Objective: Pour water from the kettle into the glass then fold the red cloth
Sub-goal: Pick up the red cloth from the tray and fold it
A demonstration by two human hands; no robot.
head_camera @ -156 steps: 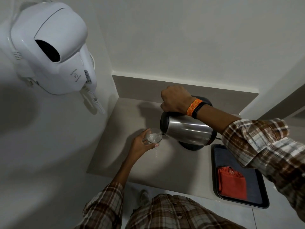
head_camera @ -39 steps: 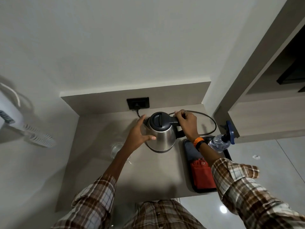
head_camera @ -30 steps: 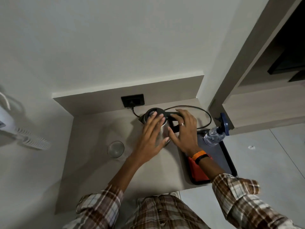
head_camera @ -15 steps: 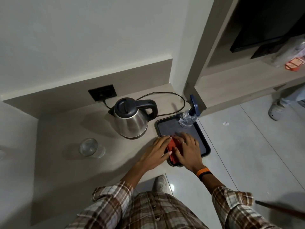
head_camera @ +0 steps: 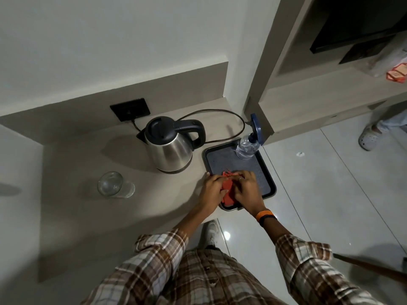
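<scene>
The steel kettle [head_camera: 170, 148] with a black lid and handle stands upright on the grey counter, plugged into the wall socket. A clear glass [head_camera: 113, 184] stands to its left, apart from both hands. The red cloth [head_camera: 228, 189] lies at the near end of the dark tray [head_camera: 262, 170]. My left hand [head_camera: 212, 190] and my right hand [head_camera: 245, 188] both rest on the cloth, fingers pinching its far edge. Most of the cloth is hidden under my hands.
A plastic spray bottle [head_camera: 247, 145] with a blue trigger stands at the tray's far corner. The kettle's cord [head_camera: 220, 111] loops behind it to the black socket [head_camera: 130, 109]. Shelving rises on the right. Another person's shoe [head_camera: 369, 137] is on the floor.
The kettle was set back on its base and both hands left it. They moved right to the tray and now hold the red cloth, fingers more curled than half a second ago.
</scene>
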